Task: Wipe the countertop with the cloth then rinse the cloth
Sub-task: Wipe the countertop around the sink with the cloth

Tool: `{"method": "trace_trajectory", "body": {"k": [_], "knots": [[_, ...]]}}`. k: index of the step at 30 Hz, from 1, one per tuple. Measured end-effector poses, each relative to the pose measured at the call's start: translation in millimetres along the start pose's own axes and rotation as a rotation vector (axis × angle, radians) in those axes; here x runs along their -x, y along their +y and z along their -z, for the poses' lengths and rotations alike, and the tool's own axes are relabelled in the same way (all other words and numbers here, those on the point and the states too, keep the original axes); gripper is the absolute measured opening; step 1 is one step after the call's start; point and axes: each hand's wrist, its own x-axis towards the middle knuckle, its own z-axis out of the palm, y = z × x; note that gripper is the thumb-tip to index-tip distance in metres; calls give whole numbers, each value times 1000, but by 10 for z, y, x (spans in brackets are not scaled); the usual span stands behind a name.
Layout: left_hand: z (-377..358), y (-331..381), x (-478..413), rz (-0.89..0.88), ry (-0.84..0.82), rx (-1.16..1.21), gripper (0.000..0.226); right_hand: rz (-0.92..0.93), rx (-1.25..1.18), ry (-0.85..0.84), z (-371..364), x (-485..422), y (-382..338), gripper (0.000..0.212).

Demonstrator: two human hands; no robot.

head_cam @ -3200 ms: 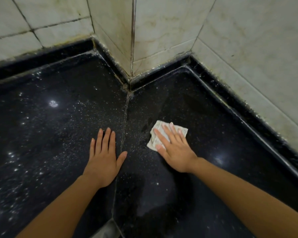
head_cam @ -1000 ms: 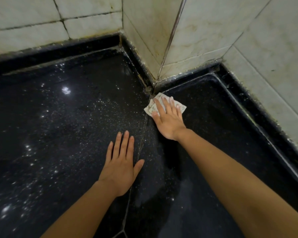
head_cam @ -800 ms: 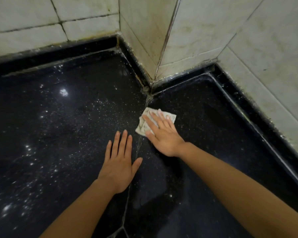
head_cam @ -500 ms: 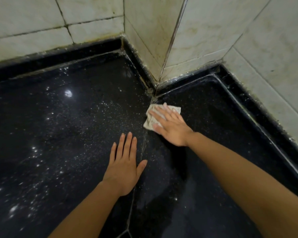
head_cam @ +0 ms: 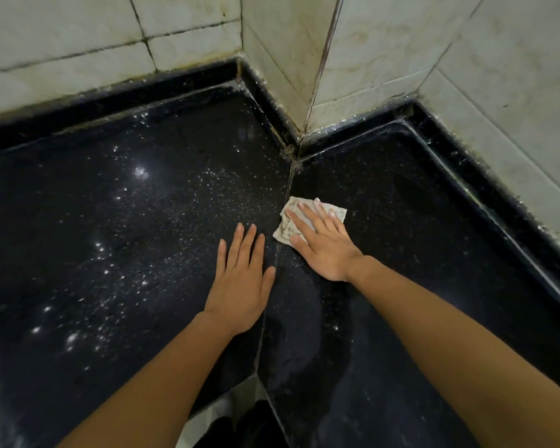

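Two hands flat on black desk (head_cam: 143, 237). Right hand (head_cam: 324, 245) fingers (head_cam: 304, 221) spread open, pressing cloth (head_cam: 293, 221) beneath fingertips, just right of desk seam (head_cam: 288, 195). Left hand (head_cam: 243, 286) fingers extended, empty, left of seam.

Pale folded cloth (head_cam: 286, 229) on black countertop (head_cam: 143, 253)

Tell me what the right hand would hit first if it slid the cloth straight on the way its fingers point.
The right hand, flat on the small off-white cloth, points up-left toward the corner. It would probably cross the slab seam, then meet the black raised edge under the pale wall tiles; depth is uncertain.
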Motion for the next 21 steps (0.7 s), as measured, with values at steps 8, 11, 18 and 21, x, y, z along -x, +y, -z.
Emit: {"method": "trace_trajectory", "body": {"k": [8, 11, 18, 21], "knots": [[-234, -150, 877, 8, 4, -61, 63, 34, 26, -43, -344, 655, -280, 53], [-295, -191, 1004, 26, -6, -118, 60, 71, 51, -44, -509, 916, -416, 53], [-278, -200, 1113, 61, -82, -165, 64, 252, 262, -32, -899, 1530, -581, 56], [-298, -172, 1108, 80, -99, -136, 65, 324, 365, 7, -982, 1607, -511, 55]]}}
